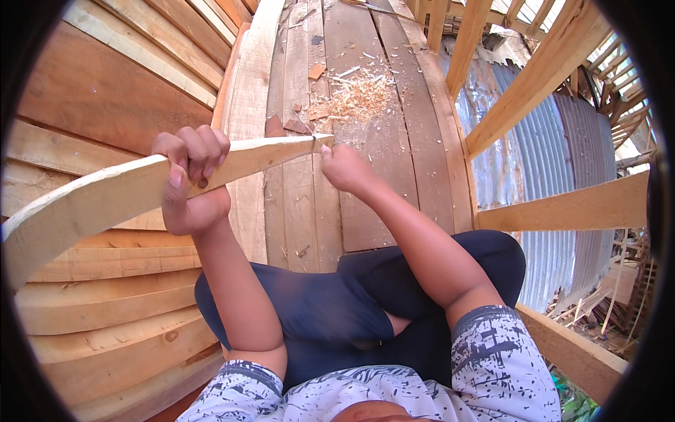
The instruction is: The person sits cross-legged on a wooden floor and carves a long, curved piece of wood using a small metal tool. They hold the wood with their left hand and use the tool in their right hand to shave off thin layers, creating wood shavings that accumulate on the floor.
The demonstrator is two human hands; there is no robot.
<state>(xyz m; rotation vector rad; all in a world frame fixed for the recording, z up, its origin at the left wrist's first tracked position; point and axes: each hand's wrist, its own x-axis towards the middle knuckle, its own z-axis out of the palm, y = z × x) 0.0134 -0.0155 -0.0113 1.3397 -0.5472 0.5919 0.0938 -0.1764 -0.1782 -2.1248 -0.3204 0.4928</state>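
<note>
A long pale wooden plank reaches from the left rim of the view to a narrow end at the middle, its edge turned upward. My left hand is wrapped round it, fingers over the top edge and thumb on the near face, beside a dark knot. At the plank's narrow end is my right hand, closed in a fist with the thumb against the tip. A small thin dark piece crosses the wood just there; whatever the right fingers hold is hidden.
Wood shavings and scraps lie on the plank floor ahead. Stacked boards line the left side. On the right stand a wooden rail and slanted posts, with corrugated metal sheets beyond. My folded legs are below.
</note>
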